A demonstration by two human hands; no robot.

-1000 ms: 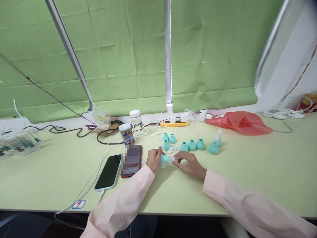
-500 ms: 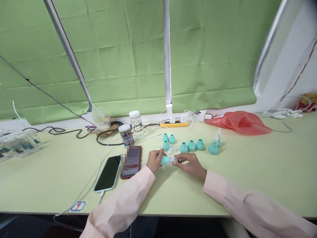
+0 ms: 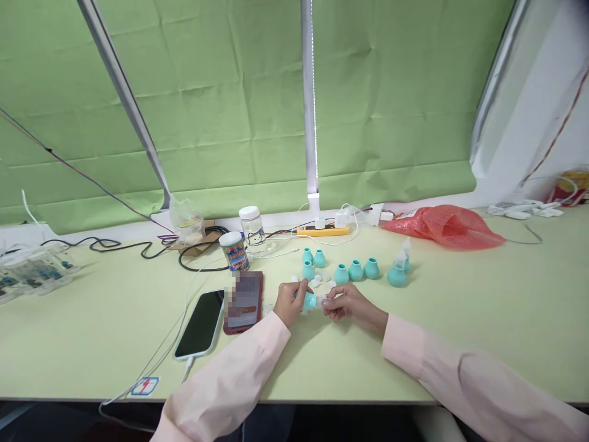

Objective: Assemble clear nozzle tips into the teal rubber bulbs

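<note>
My left hand (image 3: 289, 301) is closed round a teal bulb (image 3: 310, 301) whose neck points right. The fingers of my right hand (image 3: 352, 304) pinch a small clear piece (image 3: 322, 301) at the neck of that bulb. Just behind my hands lie small white caps (image 3: 315, 283). Several more teal bulbs (image 3: 355, 270) stand upright on the table with their openings up. At the right of them, a teal bulb (image 3: 396, 276) has a clear tip on or behind it; which one I cannot tell.
Left of my hands lie a red-cased phone (image 3: 245, 301) and a black-screened phone (image 3: 201, 324) with a white cable. Behind stand a labelled can (image 3: 235, 253), a clear jar (image 3: 253, 228), a yellow power strip (image 3: 323, 231) and a red plastic bag (image 3: 444, 227).
The held bulb has shifted slightly right and down. My right fingers have curled in closer, and less of the clear piece shows between my hands.
</note>
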